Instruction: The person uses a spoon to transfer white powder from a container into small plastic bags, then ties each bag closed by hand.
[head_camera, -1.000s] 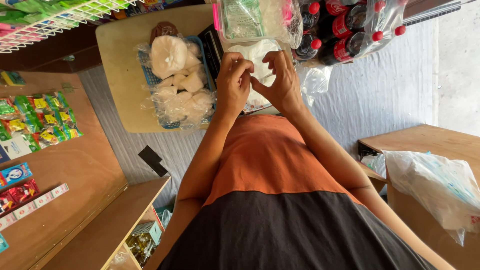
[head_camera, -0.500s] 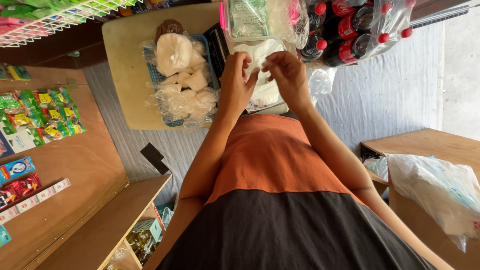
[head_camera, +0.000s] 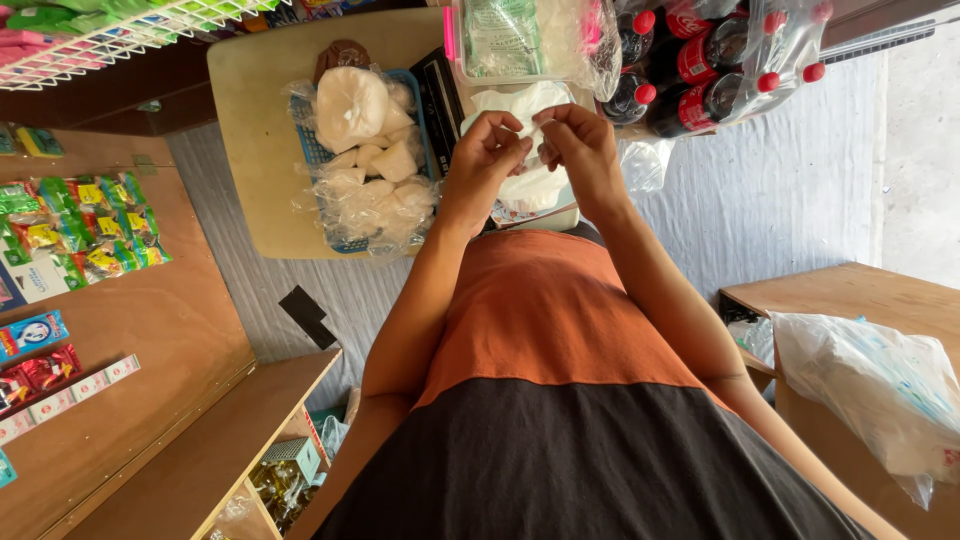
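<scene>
Both hands, left hand (head_camera: 485, 155) and right hand (head_camera: 580, 150), pinch what looks like a thin white bag (head_camera: 530, 185); tugging unevenly might tear it.

Both arms extend forward from the torso, bent at the elbows, with the forearms converging toward the midline. The left hand (head_camera: 482, 160) and the right hand (head_camera: 580, 150) meet just beside each other at the same height, knuckles facing the camera. The fingers of each hand curl inward, with the fingertips drawn together in a pinch. The wrists are slightly flexed. The thumbs sit near the gap between the two hands.
</scene>
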